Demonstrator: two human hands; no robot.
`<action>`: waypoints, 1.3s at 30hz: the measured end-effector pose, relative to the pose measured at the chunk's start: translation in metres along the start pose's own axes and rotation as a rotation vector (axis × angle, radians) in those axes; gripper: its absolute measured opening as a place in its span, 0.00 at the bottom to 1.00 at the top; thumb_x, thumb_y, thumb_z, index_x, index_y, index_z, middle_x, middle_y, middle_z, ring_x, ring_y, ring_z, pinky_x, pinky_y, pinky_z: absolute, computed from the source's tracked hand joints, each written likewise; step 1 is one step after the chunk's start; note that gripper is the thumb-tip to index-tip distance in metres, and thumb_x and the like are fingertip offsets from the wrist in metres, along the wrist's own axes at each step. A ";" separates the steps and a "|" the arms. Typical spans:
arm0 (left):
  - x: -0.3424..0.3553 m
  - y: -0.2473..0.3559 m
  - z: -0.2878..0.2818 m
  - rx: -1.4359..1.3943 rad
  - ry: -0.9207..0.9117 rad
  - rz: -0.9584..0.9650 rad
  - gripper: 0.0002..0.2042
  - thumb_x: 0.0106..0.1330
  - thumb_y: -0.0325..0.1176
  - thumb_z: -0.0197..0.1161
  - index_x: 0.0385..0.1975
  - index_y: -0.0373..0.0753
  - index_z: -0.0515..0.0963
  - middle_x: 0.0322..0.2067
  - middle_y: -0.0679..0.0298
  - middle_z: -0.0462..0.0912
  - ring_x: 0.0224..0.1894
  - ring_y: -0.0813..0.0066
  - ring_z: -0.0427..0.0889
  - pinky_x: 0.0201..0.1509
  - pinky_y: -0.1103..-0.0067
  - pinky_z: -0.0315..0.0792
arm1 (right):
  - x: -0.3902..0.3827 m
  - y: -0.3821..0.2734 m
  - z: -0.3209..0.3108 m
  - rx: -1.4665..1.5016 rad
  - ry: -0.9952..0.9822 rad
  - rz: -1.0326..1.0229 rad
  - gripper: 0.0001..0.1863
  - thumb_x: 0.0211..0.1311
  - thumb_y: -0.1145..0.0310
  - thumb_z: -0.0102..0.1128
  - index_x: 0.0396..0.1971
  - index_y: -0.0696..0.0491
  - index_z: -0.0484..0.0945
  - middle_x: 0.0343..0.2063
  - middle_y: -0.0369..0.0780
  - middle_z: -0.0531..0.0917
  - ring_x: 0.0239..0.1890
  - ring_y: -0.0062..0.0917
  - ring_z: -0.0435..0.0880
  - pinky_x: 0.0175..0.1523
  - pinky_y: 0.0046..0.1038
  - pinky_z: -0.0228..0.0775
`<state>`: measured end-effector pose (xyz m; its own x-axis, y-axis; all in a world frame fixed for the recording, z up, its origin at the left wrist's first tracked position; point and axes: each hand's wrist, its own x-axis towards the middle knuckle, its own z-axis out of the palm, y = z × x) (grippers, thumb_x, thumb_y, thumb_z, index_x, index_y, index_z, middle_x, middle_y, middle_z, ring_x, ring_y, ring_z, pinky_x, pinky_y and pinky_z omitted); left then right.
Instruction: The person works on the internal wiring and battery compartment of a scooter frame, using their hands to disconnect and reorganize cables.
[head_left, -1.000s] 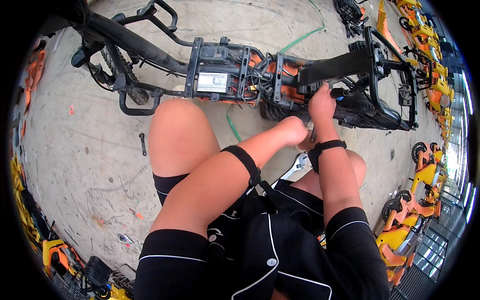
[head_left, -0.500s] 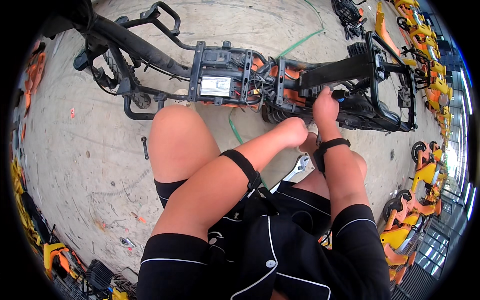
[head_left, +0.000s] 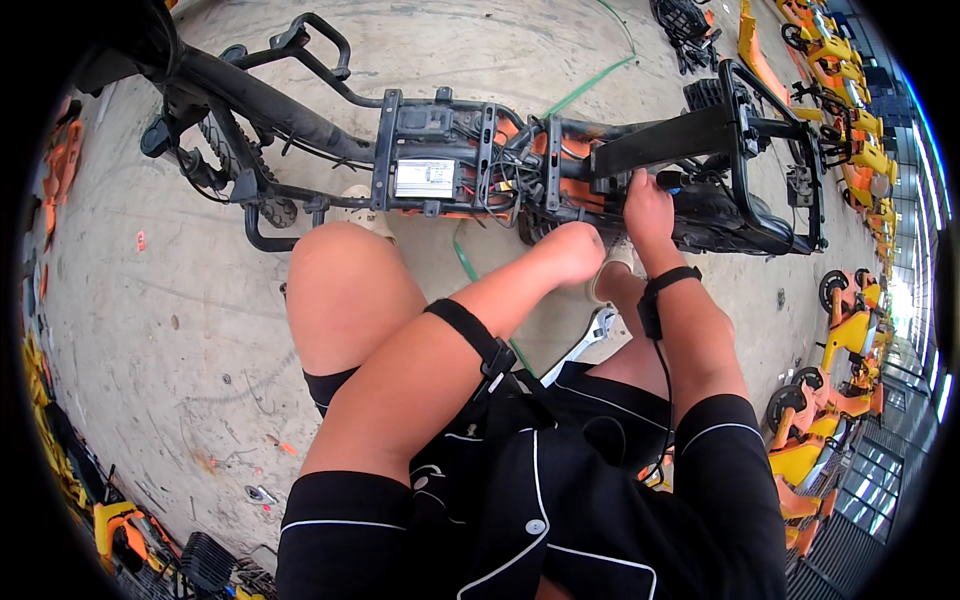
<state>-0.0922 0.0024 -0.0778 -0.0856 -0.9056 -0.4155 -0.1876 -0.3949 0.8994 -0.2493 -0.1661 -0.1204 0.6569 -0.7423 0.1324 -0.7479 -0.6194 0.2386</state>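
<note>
A stripped scooter frame (head_left: 330, 130), black with bare tubes, stretches across in front of me. My right hand (head_left: 650, 212) is closed at its rear part, beside the rear wheel. A short black handle with a blue patch (head_left: 672, 181) sticks out next to the thumb; the fingers are mostly hidden. My left hand (head_left: 577, 252) is curled just below the frame's near edge, its fingertips turned away, so what it holds, if anything, is hidden. A silver box with a label (head_left: 425, 179) sits in the frame's middle among loose cables (head_left: 508, 180).
A large adjustable wrench (head_left: 590, 338) lies between my thighs. Behind the frame a green strap (head_left: 590, 82) runs over the concrete floor (head_left: 200, 320). Yellow and orange scooters (head_left: 850, 335) stand in rows on the right. Orange and yellow parts (head_left: 65, 175) line the left.
The view has shifted slightly. My right hand has moved a little left along the frame, and its forearm has turned. My left hand stays curled near the same spot.
</note>
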 end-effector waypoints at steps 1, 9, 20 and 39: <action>0.002 -0.003 0.001 0.016 0.031 0.040 0.15 0.64 0.37 0.55 0.39 0.33 0.83 0.27 0.49 0.84 0.28 0.57 0.83 0.37 0.67 0.76 | 0.000 0.000 -0.002 0.005 -0.002 0.005 0.07 0.60 0.75 0.49 0.38 0.58 0.71 0.31 0.50 0.82 0.33 0.46 0.84 0.39 0.43 0.77; -0.006 0.006 -0.007 -0.014 0.014 -0.014 0.15 0.64 0.38 0.55 0.39 0.32 0.82 0.32 0.46 0.84 0.36 0.52 0.84 0.44 0.65 0.76 | -0.005 -0.018 -0.013 0.190 -0.152 0.382 0.10 0.60 0.71 0.51 0.40 0.58 0.70 0.37 0.54 0.83 0.40 0.52 0.83 0.46 0.46 0.75; -0.005 -0.008 -0.001 0.180 0.063 0.069 0.21 0.72 0.45 0.52 0.33 0.31 0.81 0.32 0.44 0.82 0.40 0.44 0.81 0.46 0.61 0.74 | 0.002 -0.029 -0.037 1.120 -0.474 0.799 0.11 0.59 0.68 0.57 0.37 0.59 0.75 0.23 0.39 0.77 0.22 0.24 0.76 0.24 0.30 0.65; -0.037 0.042 0.004 0.460 0.172 0.198 0.16 0.65 0.42 0.64 0.39 0.32 0.82 0.18 0.53 0.79 0.20 0.58 0.79 0.27 0.69 0.72 | 0.008 -0.036 -0.038 1.371 -0.332 1.012 0.15 0.56 0.68 0.53 0.29 0.67 0.81 0.30 0.54 0.85 0.30 0.40 0.87 0.35 0.38 0.76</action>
<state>-0.1011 0.0201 -0.0250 -0.0078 -0.9835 -0.1809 -0.5973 -0.1405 0.7896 -0.2136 -0.1402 -0.0911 0.0010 -0.8496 -0.5275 -0.4637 0.4669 -0.7530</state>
